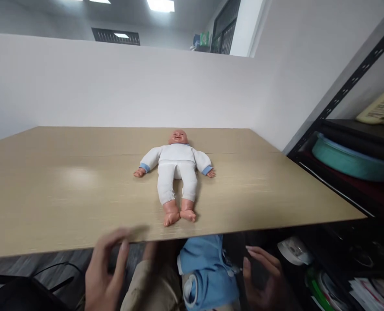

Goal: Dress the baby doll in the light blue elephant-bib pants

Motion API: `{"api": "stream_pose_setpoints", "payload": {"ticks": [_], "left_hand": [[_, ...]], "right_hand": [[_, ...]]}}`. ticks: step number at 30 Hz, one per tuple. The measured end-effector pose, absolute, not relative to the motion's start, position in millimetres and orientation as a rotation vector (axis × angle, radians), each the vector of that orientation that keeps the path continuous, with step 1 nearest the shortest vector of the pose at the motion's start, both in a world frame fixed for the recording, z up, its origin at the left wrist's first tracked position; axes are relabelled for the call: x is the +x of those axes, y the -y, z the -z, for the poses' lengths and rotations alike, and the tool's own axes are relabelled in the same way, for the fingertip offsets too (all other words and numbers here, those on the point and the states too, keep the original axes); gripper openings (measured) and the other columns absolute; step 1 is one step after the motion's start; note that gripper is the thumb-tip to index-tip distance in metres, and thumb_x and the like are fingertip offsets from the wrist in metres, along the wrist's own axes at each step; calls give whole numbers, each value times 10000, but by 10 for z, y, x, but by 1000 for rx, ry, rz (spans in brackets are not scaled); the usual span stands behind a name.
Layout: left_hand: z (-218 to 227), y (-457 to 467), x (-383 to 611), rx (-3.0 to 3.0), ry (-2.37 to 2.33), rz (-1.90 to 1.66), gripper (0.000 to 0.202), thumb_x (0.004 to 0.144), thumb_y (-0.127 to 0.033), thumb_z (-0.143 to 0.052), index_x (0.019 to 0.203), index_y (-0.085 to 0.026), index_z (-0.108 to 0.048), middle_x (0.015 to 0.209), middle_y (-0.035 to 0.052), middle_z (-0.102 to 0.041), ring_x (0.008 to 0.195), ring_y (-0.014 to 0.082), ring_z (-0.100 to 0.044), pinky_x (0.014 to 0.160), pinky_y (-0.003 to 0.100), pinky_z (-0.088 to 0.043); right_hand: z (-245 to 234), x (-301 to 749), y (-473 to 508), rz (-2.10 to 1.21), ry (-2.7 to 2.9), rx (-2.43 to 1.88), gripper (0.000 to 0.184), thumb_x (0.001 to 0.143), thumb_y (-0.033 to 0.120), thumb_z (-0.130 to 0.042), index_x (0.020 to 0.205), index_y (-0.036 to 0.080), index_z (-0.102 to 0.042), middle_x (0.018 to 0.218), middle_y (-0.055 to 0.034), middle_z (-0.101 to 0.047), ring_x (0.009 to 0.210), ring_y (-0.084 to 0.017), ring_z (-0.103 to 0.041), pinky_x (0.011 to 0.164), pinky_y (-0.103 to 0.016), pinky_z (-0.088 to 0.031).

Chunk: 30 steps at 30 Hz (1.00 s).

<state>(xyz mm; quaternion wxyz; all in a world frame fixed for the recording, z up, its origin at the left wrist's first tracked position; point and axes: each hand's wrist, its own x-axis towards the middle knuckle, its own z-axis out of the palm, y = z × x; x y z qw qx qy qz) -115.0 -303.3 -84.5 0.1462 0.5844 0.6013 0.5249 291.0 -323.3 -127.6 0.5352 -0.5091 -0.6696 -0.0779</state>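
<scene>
A baby doll (178, 168) lies on its back on the wooden table (81, 203), arms spread and bare feet toward me. It wears a white top with blue cuffs and white trousers. My left hand (106, 270) is at the table's front edge, slightly blurred, thumb and fingers apart with nothing between them. Below the table edge, a blue garment (207, 272) with pale trim lies bunched on my lap. My right hand (264, 276) hovers just right of the garment, thumb and fingers apart, holding nothing that I can see.
A white wall (146, 86) stands behind the table. At the right, a black shelf rack holds a teal basin (353, 160) and a yellowish package (379, 108). Lower right are a white object (294, 250) and papers (369, 293). A black item (20, 293) sits at lower left.
</scene>
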Motion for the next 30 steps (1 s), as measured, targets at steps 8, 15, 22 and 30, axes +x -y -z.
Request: {"api": "stream_pose_setpoints", "payload": {"ticks": [8,15,22,30], "left_hand": [[1315,3388,-226,2072,-1199,-677,386,1076,-350,-557,1460,-316,-577,1527,100,-594,1426,284,-553,1199,457,-487],[1577,3265,299,1938,-1166,-264,327,926,-243,-638,1253,-238,-614,1284,117,-710,1204,296,-693,1053,414,-555],[1398,3364,71,2195,-921,-44,159,954,-309,-737,1079,-254,-655,1017,26,-773,935,248,-725,939,352,-527],[-346,2968,-211,2436,-897,-853,644,966,-524,-763,1509,-335,-473,1504,130,-579,1376,331,-536,1146,461,-468]], "right_hand": [[2301,3114,3379,-888,1190,-1884,658,947,691,-572,1368,195,-671,1467,-173,-675,1410,-369,-616,1174,-551,-522],[2316,3031,3146,-881,1565,-1583,404,919,531,-685,1243,312,-787,1254,-114,-801,1208,-391,-748,1056,-600,-614],[1322,2755,3146,-860,1777,-1442,261,939,491,-631,1004,313,-811,1056,-101,-804,1066,-402,-761,905,-582,-650],[-429,2322,2773,-883,2352,-1020,343,792,219,-807,1124,206,-723,1061,-56,-697,976,-245,-656,862,-336,-525]]}}
